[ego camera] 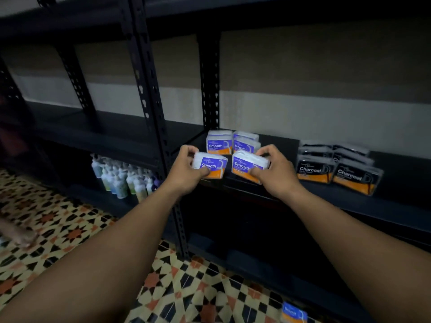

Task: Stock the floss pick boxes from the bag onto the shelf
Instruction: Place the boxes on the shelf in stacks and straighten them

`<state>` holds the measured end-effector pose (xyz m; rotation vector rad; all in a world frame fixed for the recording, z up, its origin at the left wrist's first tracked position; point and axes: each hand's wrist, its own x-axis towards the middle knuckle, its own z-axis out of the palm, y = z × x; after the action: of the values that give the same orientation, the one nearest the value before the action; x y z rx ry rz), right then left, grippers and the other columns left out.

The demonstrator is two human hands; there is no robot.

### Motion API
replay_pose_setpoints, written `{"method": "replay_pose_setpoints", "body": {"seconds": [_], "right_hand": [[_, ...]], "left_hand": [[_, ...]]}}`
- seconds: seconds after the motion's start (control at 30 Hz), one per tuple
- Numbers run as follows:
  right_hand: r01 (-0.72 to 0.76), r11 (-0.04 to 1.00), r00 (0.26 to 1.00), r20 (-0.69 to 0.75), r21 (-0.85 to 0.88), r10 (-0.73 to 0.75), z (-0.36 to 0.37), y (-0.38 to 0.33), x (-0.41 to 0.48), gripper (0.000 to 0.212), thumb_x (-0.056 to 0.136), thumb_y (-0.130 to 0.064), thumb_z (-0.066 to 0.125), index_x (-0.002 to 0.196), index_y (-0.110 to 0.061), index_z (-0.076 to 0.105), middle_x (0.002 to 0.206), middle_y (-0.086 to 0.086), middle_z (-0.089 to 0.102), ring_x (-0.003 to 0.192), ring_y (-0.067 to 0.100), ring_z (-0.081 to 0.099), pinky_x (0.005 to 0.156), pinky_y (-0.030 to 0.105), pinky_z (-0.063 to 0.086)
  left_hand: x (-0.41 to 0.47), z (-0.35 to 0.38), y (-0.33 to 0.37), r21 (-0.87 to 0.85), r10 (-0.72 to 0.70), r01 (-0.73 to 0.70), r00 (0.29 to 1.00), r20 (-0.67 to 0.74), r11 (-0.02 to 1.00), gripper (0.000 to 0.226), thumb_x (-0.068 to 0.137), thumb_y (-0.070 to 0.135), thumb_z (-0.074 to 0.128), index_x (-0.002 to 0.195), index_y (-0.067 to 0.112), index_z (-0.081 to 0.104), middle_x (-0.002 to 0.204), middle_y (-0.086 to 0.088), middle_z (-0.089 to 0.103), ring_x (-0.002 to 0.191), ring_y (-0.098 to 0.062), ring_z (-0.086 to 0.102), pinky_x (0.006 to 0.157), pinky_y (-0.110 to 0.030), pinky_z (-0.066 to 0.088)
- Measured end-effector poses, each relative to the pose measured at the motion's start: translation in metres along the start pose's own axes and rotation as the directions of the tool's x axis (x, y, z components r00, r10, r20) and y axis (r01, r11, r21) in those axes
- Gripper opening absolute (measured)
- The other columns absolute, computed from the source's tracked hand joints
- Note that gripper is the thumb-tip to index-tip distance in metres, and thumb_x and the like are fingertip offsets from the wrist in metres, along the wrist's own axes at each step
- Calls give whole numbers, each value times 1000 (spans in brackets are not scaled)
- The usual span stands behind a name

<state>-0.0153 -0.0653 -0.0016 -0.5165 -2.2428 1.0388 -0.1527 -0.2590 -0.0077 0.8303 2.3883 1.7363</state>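
Note:
My left hand [186, 170] grips a white, purple and orange "Smooth" floss pick box [213, 165] at the front edge of the dark shelf [396, 206]. My right hand [272, 171] holds a second "Smooth" box [247, 163] just beside it, tilted. Behind them on the shelf stand two short rows of more "Smooth" boxes [219, 142]. The bag is not in view.
Black "Charcoal" floss boxes [338, 169] sit in rows to the right on the same shelf. Small bottles [121, 178] fill a lower shelf at left. A perforated upright post [149, 101] stands left of the boxes. One more box [294, 314] lies on the patterned tile floor.

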Motion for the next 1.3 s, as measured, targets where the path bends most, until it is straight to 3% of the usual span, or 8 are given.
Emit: {"method": "replay_pose_setpoints", "body": {"seconds": [0.2,0.37,0.6,0.77,0.97,1.07,1.17,1.3], "right_hand": [[-12,989,999,-53,-146,4,18,25,19,32,78,-26,70,102,-31,50,98,-3,65,82,22,58,66,29,39],[6,946,996,-78,-325,-32,38,27,37,36,83,-33,65,115,-33,48,105,5,55,94,32,58,69,33,41],[20,886,990,-112,-462,-81,51,27,59,40,83,-45,66,120,-33,53,113,7,43,95,34,57,71,35,46],[31,940,990,-119,-340,-76,56,32,64,48,79,-47,73,124,-35,61,117,6,46,89,34,63,81,35,54],[17,951,992,-115,-310,-55,55,31,55,73,80,-38,72,144,-39,36,126,6,45,99,34,61,83,36,50],[-30,951,987,-161,-309,-21,50,27,48,82,80,-38,71,148,-36,24,127,10,46,105,39,59,83,41,50],[-39,932,993,-121,-359,-6,47,26,26,79,84,-38,68,148,-32,22,129,7,44,108,36,57,82,41,49],[114,808,979,-72,-578,-189,49,39,-19,52,89,-44,57,133,-17,53,121,3,57,113,26,55,88,38,45]], "left_hand": [[41,13,-25,234,91,-96,995,32,967,45,79,14,74,113,38,55,107,3,67,93,-17,64,85,-34,53],[70,16,-30,637,151,-150,987,54,756,51,89,33,65,135,40,45,124,-3,52,116,-28,51,96,-42,36],[95,23,-46,562,210,-206,976,59,801,58,91,27,67,143,36,44,116,1,32,111,-24,45,103,-38,43],[103,26,-47,558,163,-185,983,89,809,63,92,28,65,147,42,36,115,-1,36,99,-21,52,94,-36,48],[94,33,-59,440,132,-113,991,-13,891,91,87,26,68,151,50,8,121,-9,48,109,-32,59,100,-49,46],[79,40,-62,325,66,-18,988,-136,945,92,88,24,68,155,32,5,135,-12,46,121,-31,53,105,-50,43],[56,49,-64,354,117,-31,968,-224,935,70,94,23,61,151,5,25,142,-17,44,132,-32,43,112,-45,35],[19,59,-70,486,164,-56,970,-182,872,60,100,35,48,146,-1,36,156,-18,32,149,-29,19,120,-41,22]]}}
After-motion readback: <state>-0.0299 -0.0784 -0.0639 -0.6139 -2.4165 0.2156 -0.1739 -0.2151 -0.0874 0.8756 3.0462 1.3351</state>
